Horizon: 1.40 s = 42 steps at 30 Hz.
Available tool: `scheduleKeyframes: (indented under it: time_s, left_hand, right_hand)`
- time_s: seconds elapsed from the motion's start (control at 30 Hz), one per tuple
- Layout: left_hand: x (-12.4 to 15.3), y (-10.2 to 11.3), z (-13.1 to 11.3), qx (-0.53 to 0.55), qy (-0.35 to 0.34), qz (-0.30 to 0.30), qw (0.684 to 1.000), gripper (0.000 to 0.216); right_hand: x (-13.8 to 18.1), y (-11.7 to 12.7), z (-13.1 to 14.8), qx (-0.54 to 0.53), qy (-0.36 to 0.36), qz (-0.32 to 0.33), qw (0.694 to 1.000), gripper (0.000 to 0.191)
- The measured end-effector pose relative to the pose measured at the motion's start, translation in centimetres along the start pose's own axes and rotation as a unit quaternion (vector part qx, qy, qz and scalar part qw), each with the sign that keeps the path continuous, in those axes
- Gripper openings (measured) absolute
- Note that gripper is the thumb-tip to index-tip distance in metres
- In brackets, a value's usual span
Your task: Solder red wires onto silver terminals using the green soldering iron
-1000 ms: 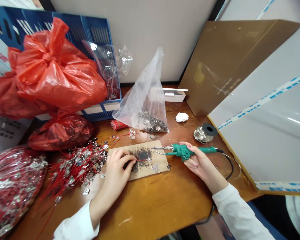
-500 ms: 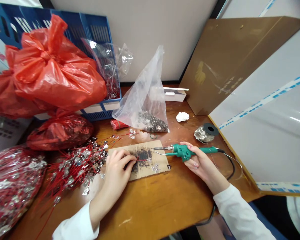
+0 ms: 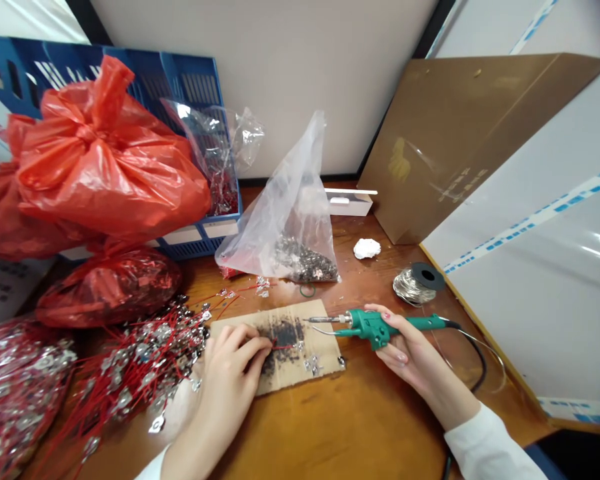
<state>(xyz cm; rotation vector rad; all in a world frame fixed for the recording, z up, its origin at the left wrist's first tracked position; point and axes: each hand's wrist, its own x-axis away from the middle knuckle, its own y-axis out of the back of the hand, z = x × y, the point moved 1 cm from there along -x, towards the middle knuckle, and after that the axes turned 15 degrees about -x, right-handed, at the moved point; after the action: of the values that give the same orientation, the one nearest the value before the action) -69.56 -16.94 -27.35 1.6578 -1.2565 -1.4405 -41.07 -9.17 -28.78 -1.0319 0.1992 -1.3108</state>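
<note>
My left hand [image 3: 237, 363] rests at the left part of a scorched cardboard piece [image 3: 300, 377], its fingertips pinching a thin red wire [image 3: 281, 347]. The wire's far end meets a small metal tab [image 3: 299, 347] lying on the cardboard. A few loose metal tabs [image 3: 311, 365] sit lower right on it. My right hand [image 3: 405, 343] is wrapped round a green soldering iron [image 3: 370, 327] with a solder-feed tube. The iron's tip points left, over the cardboard's upper right part and apart from the wire.
Red wires with metal tabs [image 3: 140, 367] are heaped on the left. Behind them stand red plastic bags [image 3: 115, 167] and a blue crate [image 3: 195, 73]. A clear bag of small dark parts [image 3: 305, 260], a solder spool [image 3: 417, 285] and a brown cardboard sheet [image 3: 460, 133] are farther back.
The view has tilted, so most things appear lower. Both hands keep their grips, and the iron's tip stays over the cardboard's right part.
</note>
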Motion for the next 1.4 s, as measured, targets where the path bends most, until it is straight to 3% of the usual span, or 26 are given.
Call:
scheduleKeyframes:
  time_s: [0.63, 1.0, 1.4]
  left_hand:
    - [0.2, -0.2, 0.2, 0.009, -0.010, -0.006, 1.000, 0.017]
    - [0.1, -0.1, 0.0, 0.014, 0.008, 0.019, 1.000, 0.018]
    - [0.3, 0.0, 0.0, 0.019, 0.006, 0.011, 1.000, 0.016]
  right_hand:
    - [-0.3, 0.8, 0.0, -0.010, -0.017, 0.026, 0.999, 0.031]
    - [-0.1, -0.2, 0.1, -0.020, 0.010, -0.014, 1.000, 0.032]
    - [-0.2, -0.5, 0.3, -0.030, 0.011, 0.005, 0.999, 0.030]
